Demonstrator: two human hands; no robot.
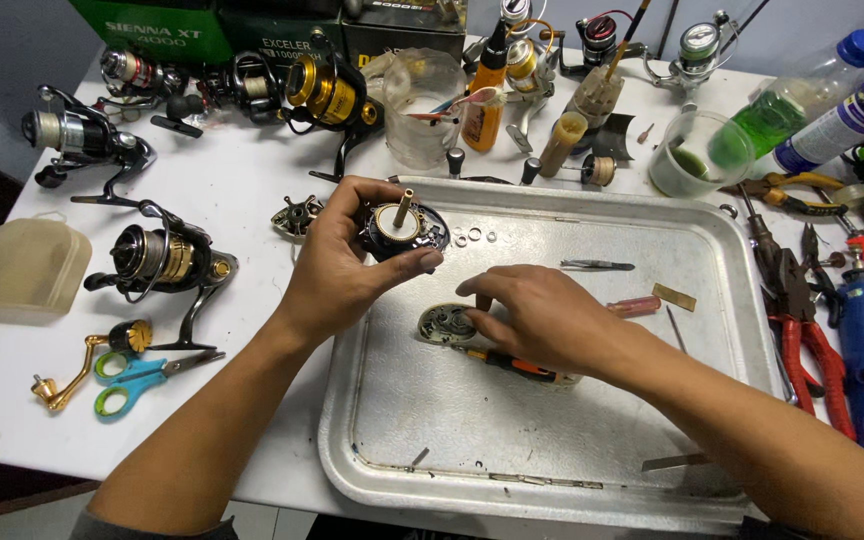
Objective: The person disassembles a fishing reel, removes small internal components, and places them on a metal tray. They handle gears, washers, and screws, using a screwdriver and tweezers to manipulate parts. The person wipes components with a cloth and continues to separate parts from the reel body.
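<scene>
Head view: left hand point(337, 262), centre of frame, fingers curled round a black reel body point(402, 230) with a gold shaft sticking up, held just over the top-left rim of the metal tray point(552, 455). Right hand point(542, 318), centre-right, palm down over the tray, fingertips point(472, 288) bent and touching a round grey gear plate point(445, 324) lying flat on the tray; can't tell if it's actually pinched. An orange-handled screwdriver point(512, 364) lies under that hand. Small washers point(474, 236) sit on the tray just right of the reel body, tweezers point(597, 265) further right. Left of frame: a black-gold spinning reel point(157, 258) and blue-green scissors point(132, 378) on the white table point(242, 190). Red pliers point(807, 340) at right edge.
</scene>
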